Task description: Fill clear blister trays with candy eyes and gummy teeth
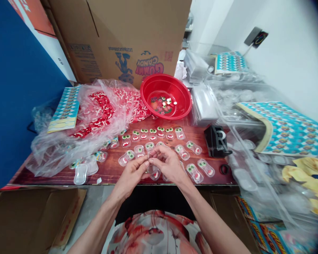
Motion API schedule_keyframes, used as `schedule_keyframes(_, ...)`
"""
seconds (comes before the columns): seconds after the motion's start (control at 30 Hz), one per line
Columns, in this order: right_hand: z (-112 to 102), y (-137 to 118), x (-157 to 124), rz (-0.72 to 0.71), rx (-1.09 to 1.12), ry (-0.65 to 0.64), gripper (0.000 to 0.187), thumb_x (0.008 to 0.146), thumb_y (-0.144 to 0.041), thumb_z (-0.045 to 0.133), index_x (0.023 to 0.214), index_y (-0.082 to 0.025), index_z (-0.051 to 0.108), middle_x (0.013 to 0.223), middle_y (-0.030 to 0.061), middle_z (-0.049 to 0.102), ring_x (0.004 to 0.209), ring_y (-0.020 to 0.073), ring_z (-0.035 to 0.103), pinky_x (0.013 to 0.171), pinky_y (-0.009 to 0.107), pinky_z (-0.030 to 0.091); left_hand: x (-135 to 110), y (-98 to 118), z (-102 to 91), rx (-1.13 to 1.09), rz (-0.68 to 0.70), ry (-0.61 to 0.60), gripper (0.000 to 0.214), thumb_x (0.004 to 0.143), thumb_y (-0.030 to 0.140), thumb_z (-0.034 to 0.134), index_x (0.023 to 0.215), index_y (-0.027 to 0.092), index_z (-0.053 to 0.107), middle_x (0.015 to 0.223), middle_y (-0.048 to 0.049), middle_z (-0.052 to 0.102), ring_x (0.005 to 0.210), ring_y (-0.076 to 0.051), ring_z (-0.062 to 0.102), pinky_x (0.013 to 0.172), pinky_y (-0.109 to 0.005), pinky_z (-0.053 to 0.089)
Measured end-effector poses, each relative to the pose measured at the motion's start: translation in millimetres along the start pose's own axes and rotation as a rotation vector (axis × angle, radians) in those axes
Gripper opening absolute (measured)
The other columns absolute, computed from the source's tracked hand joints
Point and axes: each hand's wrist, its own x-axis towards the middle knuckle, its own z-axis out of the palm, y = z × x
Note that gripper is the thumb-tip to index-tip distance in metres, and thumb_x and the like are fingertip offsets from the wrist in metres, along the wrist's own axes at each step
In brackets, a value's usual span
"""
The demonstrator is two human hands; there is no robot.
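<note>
My left hand [131,174] and my right hand [169,164] meet over the front of the wooden table, fingertips pinched together. What they pinch is mostly hidden; a bit of clear plastic seems to show beneath the fingers. Around them lie several clear plastic candy packs, each with green gummy eyes and a red-and-white gummy mouth. One such pack [126,157] is left of my hands, another pack [194,173] to the right. Behind stands a row of smaller-looking packs [153,134]. Farther back, a red basin [185,100] holds a few loose gummy eyes.
A big clear bag [100,113] of red-and-white gummies sprawls at the left, near empty clear trays [81,174]. A black tape dispenser [214,141] and a tape roll [224,169] stand right, beside plastic bins with printed sheets [294,127]. A cardboard box [116,31] rises behind.
</note>
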Motion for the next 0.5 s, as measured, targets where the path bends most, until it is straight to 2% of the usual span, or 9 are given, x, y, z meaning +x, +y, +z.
schedule_keyframes(0.2,0.6,3.9,-0.7,0.029,-0.021,-0.011,0.008,0.077,-0.022,0.068,0.084,-0.022,0.064,0.079,-0.0016,0.065,0.075,0.015,0.061,0.071,0.029,0.049,1.9,3.7,1.8,-0.051,0.001,-0.039,0.045,0.072,0.043,0.082,0.111,0.022,0.076,0.11,-0.0059,0.075,0.084,-0.017,0.067,0.069,-0.023,0.053)
schedule_keyframes(0.37,1.3,8.2,-1.6,0.039,-0.017,-0.027,0.009,0.077,-0.023,0.069,0.084,-0.022,0.064,0.078,-0.0022,0.064,0.07,0.0134,0.058,0.07,0.029,0.048,2.3,4.0,-1.9,-0.065,-0.045,-0.055,0.044,0.071,0.043,0.083,0.109,0.021,0.076,0.096,-0.0039,0.074,0.081,-0.015,0.065,0.075,-0.025,0.054)
schedule_keyframes(0.5,-0.7,4.6,-2.2,0.039,-0.039,-0.045,0.007,0.078,-0.023,0.068,0.084,-0.022,0.063,0.077,-0.0026,0.063,0.068,0.0128,0.057,0.068,0.028,0.047,2.7,-0.2,-5.5,-0.118,-0.072,-0.08,0.041,0.072,0.041,0.083,0.106,0.02,0.075,0.089,-0.0023,0.072,0.075,-0.011,0.063,0.072,-0.023,0.054)
